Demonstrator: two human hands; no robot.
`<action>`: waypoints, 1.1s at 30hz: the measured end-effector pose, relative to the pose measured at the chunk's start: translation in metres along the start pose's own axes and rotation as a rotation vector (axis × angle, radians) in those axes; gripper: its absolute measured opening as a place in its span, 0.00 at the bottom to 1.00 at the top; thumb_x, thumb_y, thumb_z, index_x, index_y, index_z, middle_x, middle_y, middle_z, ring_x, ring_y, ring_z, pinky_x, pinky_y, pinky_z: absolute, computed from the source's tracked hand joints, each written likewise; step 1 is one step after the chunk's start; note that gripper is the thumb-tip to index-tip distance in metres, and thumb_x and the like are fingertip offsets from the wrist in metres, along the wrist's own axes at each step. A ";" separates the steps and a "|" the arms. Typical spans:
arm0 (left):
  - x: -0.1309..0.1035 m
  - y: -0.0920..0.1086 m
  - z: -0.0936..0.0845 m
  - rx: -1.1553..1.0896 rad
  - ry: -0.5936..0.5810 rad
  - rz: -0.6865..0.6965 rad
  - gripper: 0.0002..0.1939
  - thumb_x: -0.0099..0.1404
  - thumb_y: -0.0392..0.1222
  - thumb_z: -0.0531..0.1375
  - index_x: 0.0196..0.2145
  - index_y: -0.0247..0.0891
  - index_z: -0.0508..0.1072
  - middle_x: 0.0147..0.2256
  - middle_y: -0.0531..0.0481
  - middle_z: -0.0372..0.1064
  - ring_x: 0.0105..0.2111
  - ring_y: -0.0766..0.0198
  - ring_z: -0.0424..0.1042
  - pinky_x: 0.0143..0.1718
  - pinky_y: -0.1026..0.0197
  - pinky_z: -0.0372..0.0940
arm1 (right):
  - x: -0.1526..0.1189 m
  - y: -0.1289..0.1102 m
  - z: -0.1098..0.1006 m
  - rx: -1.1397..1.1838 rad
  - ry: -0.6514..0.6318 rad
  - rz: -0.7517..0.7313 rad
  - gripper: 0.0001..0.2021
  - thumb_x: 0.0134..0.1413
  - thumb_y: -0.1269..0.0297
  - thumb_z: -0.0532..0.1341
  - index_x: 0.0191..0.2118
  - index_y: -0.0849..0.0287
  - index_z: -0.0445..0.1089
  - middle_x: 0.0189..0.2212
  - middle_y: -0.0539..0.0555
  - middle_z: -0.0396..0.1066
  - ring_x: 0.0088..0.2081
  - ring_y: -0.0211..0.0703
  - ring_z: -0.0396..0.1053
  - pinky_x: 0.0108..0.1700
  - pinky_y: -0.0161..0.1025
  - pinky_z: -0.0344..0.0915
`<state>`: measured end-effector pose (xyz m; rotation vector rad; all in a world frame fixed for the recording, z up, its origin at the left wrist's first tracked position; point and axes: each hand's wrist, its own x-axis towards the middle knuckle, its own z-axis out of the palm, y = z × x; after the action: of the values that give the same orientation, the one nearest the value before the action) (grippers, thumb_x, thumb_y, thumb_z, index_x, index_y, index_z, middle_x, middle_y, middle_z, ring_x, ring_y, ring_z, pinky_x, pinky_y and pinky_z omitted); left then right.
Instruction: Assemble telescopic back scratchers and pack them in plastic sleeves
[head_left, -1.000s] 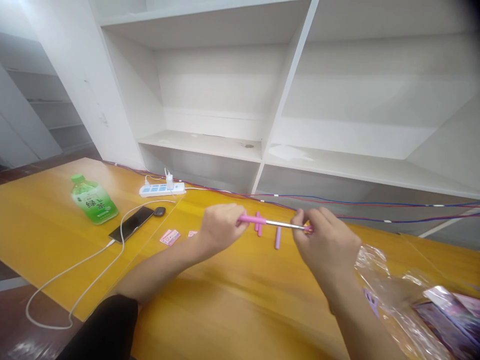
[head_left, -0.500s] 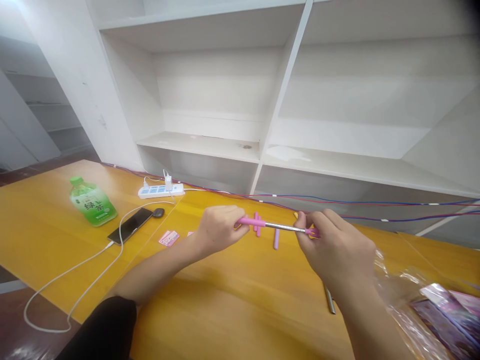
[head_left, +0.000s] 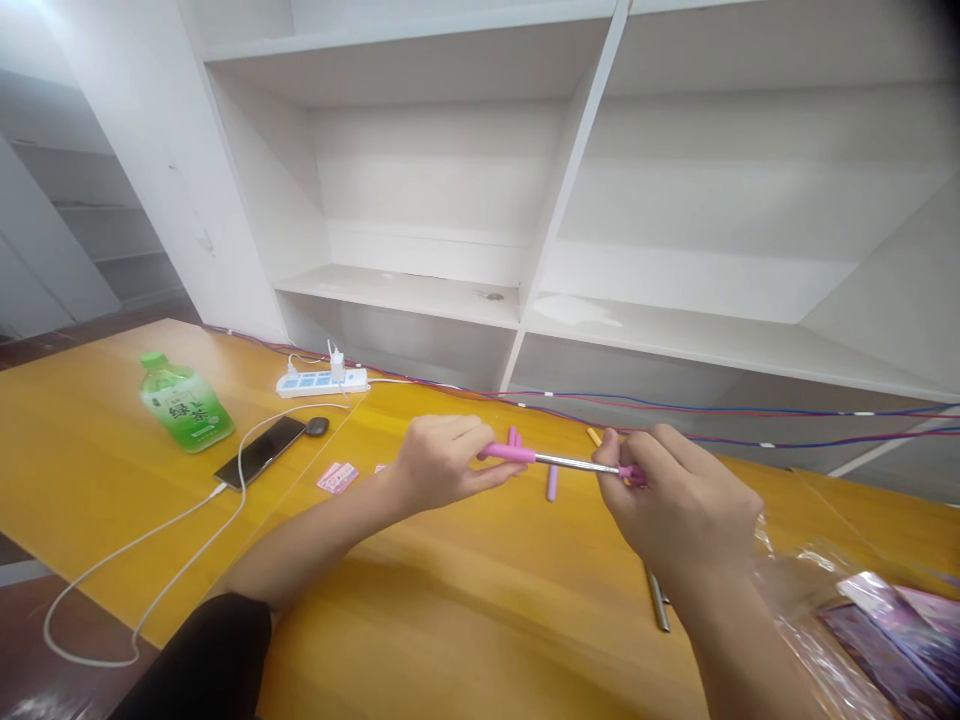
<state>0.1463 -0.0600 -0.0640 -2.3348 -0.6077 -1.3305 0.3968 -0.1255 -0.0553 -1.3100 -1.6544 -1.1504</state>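
Here, the left hand has its fingers curled and its thumb stuck out straight, and it holds the pink end of a thin stick. The right hand is curled too, with its thumb and fingers closed on the stick's other pink end. The shiny silver middle shows between the two hands. The stick is up over the bench, lying almost flat but dipping a bit to the right.

Behind it, a purple stick lies on the bench, near some pink sticks that are partly hidden. A yellow stick pokes out just behind the right thumb. Silver rods lie by the right wrist, and crinkly clear plastic and a purple packet are on the right.

Off to the left are small pink cards, a black phone with a white cord, a green bottle and a white power strip.
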 end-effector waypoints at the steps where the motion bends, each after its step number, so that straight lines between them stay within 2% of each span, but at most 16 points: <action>1: 0.000 -0.001 -0.001 -0.005 0.003 0.024 0.23 0.71 0.58 0.64 0.25 0.40 0.66 0.20 0.56 0.63 0.21 0.68 0.60 0.24 0.61 0.53 | 0.000 0.000 0.000 0.001 0.006 -0.012 0.18 0.63 0.67 0.66 0.24 0.60 0.59 0.21 0.47 0.57 0.25 0.35 0.52 0.28 0.37 0.45; 3: 0.001 -0.003 -0.002 -0.011 0.012 0.047 0.25 0.70 0.61 0.64 0.26 0.40 0.67 0.20 0.56 0.63 0.21 0.68 0.61 0.25 0.61 0.53 | 0.001 -0.001 -0.001 0.012 0.010 -0.032 0.18 0.62 0.68 0.66 0.24 0.60 0.58 0.21 0.46 0.56 0.25 0.35 0.52 0.28 0.36 0.45; 11: 0.003 -0.008 -0.009 0.025 -0.030 0.036 0.27 0.72 0.63 0.60 0.24 0.39 0.64 0.20 0.56 0.62 0.21 0.68 0.59 0.25 0.61 0.51 | 0.006 -0.005 0.000 0.066 -0.026 -0.077 0.20 0.64 0.69 0.65 0.23 0.60 0.59 0.21 0.47 0.57 0.27 0.36 0.54 0.30 0.37 0.47; 17: 0.005 -0.017 -0.013 0.067 -0.075 0.046 0.27 0.73 0.61 0.59 0.24 0.40 0.63 0.20 0.56 0.60 0.21 0.67 0.58 0.25 0.60 0.50 | 0.005 0.004 0.007 0.111 -0.046 -0.150 0.21 0.66 0.69 0.63 0.22 0.59 0.57 0.21 0.47 0.55 0.28 0.38 0.51 0.37 0.37 0.54; 23: 0.001 -0.036 -0.005 0.127 -0.112 0.126 0.27 0.74 0.61 0.59 0.23 0.40 0.62 0.19 0.55 0.60 0.20 0.66 0.57 0.24 0.59 0.45 | 0.006 0.017 0.013 0.066 -0.073 -0.177 0.21 0.66 0.67 0.62 0.22 0.58 0.57 0.20 0.46 0.56 0.27 0.37 0.54 0.48 0.37 0.60; 26: 0.003 -0.055 -0.010 0.165 -0.090 0.154 0.27 0.73 0.61 0.59 0.23 0.40 0.62 0.19 0.54 0.61 0.21 0.66 0.59 0.25 0.59 0.45 | 0.006 0.042 0.012 0.021 -0.044 -0.158 0.21 0.65 0.66 0.62 0.21 0.57 0.57 0.20 0.48 0.59 0.29 0.38 0.59 0.49 0.38 0.61; 30: 0.007 -0.092 -0.034 0.254 -0.067 0.191 0.28 0.73 0.62 0.59 0.23 0.40 0.64 0.20 0.54 0.63 0.21 0.66 0.60 0.25 0.59 0.47 | 0.000 0.112 0.013 -0.009 -0.129 -0.007 0.24 0.61 0.60 0.63 0.16 0.57 0.58 0.19 0.52 0.62 0.30 0.41 0.62 0.46 0.44 0.58; 33: 0.005 -0.115 -0.053 0.254 -0.047 0.189 0.28 0.71 0.63 0.60 0.23 0.41 0.63 0.19 0.54 0.62 0.21 0.66 0.60 0.25 0.58 0.46 | -0.008 0.166 0.015 -0.025 -0.146 0.070 0.29 0.61 0.59 0.60 0.11 0.58 0.54 0.13 0.51 0.53 0.22 0.36 0.53 0.42 0.47 0.56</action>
<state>0.0489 0.0093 -0.0209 -2.1613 -0.5212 -1.0520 0.5599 -0.1000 -0.0331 -1.4863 -1.6874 -1.0588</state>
